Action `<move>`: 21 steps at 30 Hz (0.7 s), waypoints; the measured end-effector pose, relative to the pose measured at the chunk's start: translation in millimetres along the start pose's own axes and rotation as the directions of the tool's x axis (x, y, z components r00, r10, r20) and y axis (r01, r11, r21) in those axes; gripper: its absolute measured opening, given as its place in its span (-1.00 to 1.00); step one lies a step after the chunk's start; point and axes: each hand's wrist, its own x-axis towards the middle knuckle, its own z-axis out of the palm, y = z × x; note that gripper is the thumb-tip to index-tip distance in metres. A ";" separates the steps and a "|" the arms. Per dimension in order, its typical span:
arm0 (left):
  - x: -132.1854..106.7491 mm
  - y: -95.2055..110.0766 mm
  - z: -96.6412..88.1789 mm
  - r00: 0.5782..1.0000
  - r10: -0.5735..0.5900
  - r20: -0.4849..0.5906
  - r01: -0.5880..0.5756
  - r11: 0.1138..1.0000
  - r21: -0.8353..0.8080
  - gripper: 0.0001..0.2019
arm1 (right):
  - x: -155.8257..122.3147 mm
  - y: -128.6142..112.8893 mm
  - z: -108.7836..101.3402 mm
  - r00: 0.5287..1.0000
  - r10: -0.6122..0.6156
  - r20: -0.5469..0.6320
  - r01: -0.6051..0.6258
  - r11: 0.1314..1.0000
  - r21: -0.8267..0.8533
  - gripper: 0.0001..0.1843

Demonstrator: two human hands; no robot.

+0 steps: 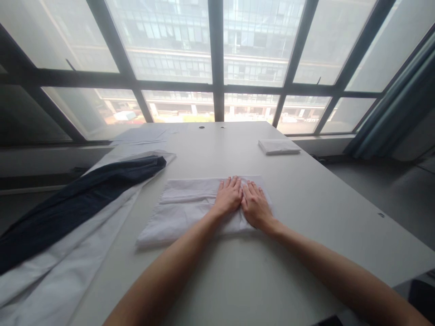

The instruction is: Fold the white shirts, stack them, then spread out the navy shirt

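Note:
A folded white cloth garment lies flat on the white table in front of me, with a crease running across its left half. My left hand rests palm down on its right part, fingers stretched forward. Right beside it, my right hand presses flat on the same cloth, fingers extended. The two hands touch or nearly touch at the thumbs. Some of the cloth under the palms is hidden.
On the left, a dark navy garment lies over white fabric that hangs past the table's edge. A smaller folded white cloth sits at the back right. White sheets lie at the far left. Large windows stand behind the table.

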 end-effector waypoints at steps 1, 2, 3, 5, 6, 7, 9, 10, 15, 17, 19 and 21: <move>0.0 0.3 0.0 1.000 -0.002 -0.003 0.002 1.000 0.004 -0.44 | 1.2 1.1 -1.1 1.000 0.006 0.013 -0.006 1.000 0.012 -0.34; 0.0 0.5 0.0 1.000 -0.006 -0.005 0.006 1.000 0.000 -0.44 | 3.5 2.9 -2.7 0.999 0.002 0.039 -0.003 1.000 0.030 -0.34; 0.2 0.7 0.0 1.000 -0.011 -0.006 0.011 1.000 -0.008 -0.45 | 7.0 5.3 -5.1 0.997 -0.008 0.075 0.004 0.999 0.053 -0.36; 0.7 1.1 0.2 1.000 -0.027 -0.004 0.026 0.999 -0.030 -0.45 | 17.4 11.8 -11.0 0.994 -0.002 0.110 -0.007 0.997 0.082 -0.40; 1.0 1.4 0.4 0.999 -0.034 -0.005 0.034 0.999 -0.038 -0.45 | 23.8 15.5 -13.9 0.996 0.017 0.091 -0.024 0.997 0.077 -0.41; 1.3 1.7 0.7 0.999 -0.039 -0.007 0.039 0.998 -0.042 -0.45 | 30.1 19.3 -16.2 0.998 0.044 0.051 -0.047 0.997 0.059 -0.41; 1.7 2.3 1.4 0.999 -0.048 -0.014 0.047 0.998 -0.043 -0.45 | 40.9 26.8 -17.5 0.995 0.100 -0.018 -0.100 0.995 -0.004 -0.38; 1.8 2.5 1.8 0.999 -0.051 -0.015 0.050 0.998 -0.042 -0.44 | 44.6 30.3 -16.3 0.993 0.117 -0.012 -0.118 0.992 -0.038 -0.37; 2.2 2.2 4.1 0.998 -0.056 -0.004 0.055 0.998 -0.043 -0.42 | 48.9 41.2 -2.1 0.975 0.160 0.156 -0.136 0.978 -0.156 -0.36; 2.6 1.8 4.7 0.999 -0.051 -0.007 0.051 0.998 -0.039 -0.42 | 48.5 42.1 0.8 0.974 0.162 0.156 -0.135 0.977 -0.167 -0.35; 2.9 1.7 4.8 0.999 -0.052 -0.007 0.052 0.998 -0.031 -0.42 | 48.2 42.2 1.2 0.976 0.150 0.158 -0.127 0.980 -0.151 -0.35; 3.0 1.6 4.7 0.999 -0.053 -0.004 0.053 0.998 -0.024 -0.43 | 47.5 44.0 -0.3 0.980 0.146 0.132 -0.126 0.981 -0.147 -0.36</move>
